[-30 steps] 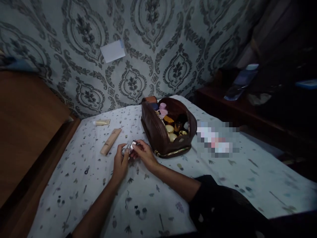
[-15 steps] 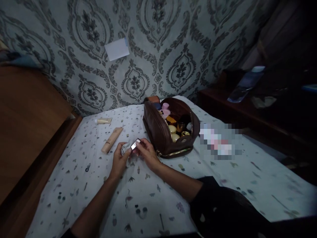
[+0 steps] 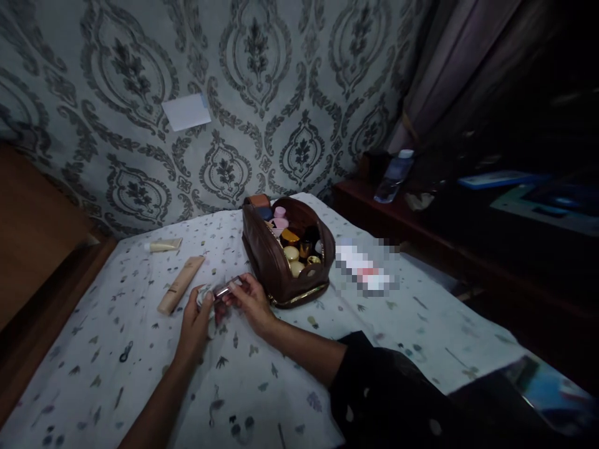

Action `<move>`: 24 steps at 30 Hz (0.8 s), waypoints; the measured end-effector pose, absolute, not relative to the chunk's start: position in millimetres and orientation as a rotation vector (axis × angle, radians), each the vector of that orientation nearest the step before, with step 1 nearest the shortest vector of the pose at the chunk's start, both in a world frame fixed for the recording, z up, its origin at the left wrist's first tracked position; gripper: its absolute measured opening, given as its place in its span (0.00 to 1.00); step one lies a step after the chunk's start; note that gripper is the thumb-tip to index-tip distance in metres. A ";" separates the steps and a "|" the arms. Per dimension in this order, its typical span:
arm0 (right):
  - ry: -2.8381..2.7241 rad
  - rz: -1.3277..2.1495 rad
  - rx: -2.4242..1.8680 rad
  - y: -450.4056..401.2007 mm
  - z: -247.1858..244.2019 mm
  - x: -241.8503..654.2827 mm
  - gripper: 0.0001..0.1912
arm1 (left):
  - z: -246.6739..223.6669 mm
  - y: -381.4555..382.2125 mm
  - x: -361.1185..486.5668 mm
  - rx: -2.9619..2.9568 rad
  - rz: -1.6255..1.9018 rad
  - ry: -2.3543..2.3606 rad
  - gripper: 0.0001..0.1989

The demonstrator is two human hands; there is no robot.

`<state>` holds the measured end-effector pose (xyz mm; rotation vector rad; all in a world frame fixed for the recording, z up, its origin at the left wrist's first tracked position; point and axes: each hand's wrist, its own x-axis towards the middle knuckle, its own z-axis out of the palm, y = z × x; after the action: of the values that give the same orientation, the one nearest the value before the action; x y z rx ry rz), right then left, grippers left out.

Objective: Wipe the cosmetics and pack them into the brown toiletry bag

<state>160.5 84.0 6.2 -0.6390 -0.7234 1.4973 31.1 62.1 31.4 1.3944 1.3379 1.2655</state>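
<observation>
My left hand (image 3: 195, 317) is closed around a crumpled white tissue-like piece (image 3: 204, 292), which touches one end of a small shiny tube (image 3: 225, 289). Fingers of my right hand (image 3: 253, 304) pinch the other end of this tube, which looks like a lip gloss or lipstick. Just beyond my right hand stands a brown cosmetic bag (image 3: 262, 255), unzipped, with several jars and bottles inside. On the sheet to the left of my hands lies a beige squeeze tube (image 3: 181, 285). Farther back is a smaller cream-coloured tube (image 3: 163, 245).
A patterned white sheet (image 3: 154, 386) covers the bed. Right of the bag lies a blurred-out item (image 3: 365, 268). A clear bottle (image 3: 394, 178) leans on the dark red furniture (image 3: 355, 202) at right. A wooden panel (image 3: 37, 231) borders the left side.
The view has swung right, so the scene sits farther left. The small tube has turned in my fingers, from a bright flat face to a long thin side. Both hands still hold on.
</observation>
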 end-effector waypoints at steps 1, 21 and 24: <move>-0.742 1.480 -0.645 83.9 6.3 160.6 0.23 | 31.7 61.9 31.9 1.368 1.247 1.326 0.18; -0.953 1.347 -0.728 82.6 4.6 159.1 0.17 | 33.6 63.8 24.9 1.742 1.168 1.477 0.16; -0.969 1.352 -0.742 82.4 4.9 160.1 0.17 | 34.3 62.0 26.6 1.759 1.159 1.483 0.18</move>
<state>160.1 82.4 4.9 -0.7418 -0.9690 1.3523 26.6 62.0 34.3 1.7591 1.4826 1.1595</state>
